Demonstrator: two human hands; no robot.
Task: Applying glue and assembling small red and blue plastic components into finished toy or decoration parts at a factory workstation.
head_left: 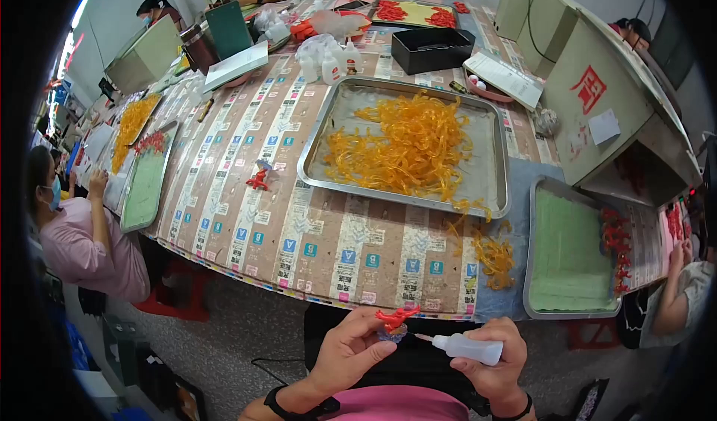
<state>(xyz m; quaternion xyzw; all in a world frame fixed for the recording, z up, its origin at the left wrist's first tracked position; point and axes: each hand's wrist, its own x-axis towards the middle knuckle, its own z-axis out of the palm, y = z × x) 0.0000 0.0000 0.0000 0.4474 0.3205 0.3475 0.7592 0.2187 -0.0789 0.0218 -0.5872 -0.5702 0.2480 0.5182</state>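
Note:
My left hand point(345, 355) pinches a small red plastic figure point(397, 316) with a bluish-grey base, just in front of the table's near edge. In my right hand point(500, 360) is a white squeeze bottle point(472, 348), tilted so that its thin tip points left. The tip reaches the figure's base; whether it touches cannot be made out. Beyond my hands, a similar red figure point(258, 179) with a bluish part lies on the table. Loose amber plastic strips point(493, 260) lie near the edge on the right.
A metal tray point(312, 156) heaped with amber strips point(414, 141) fills the table's middle. To the right, a green-lined tray point(564, 257) carries red figures point(616, 245). White bottles point(331, 69) and a black box point(432, 51) stand farther back. Co-workers sit left, right and behind.

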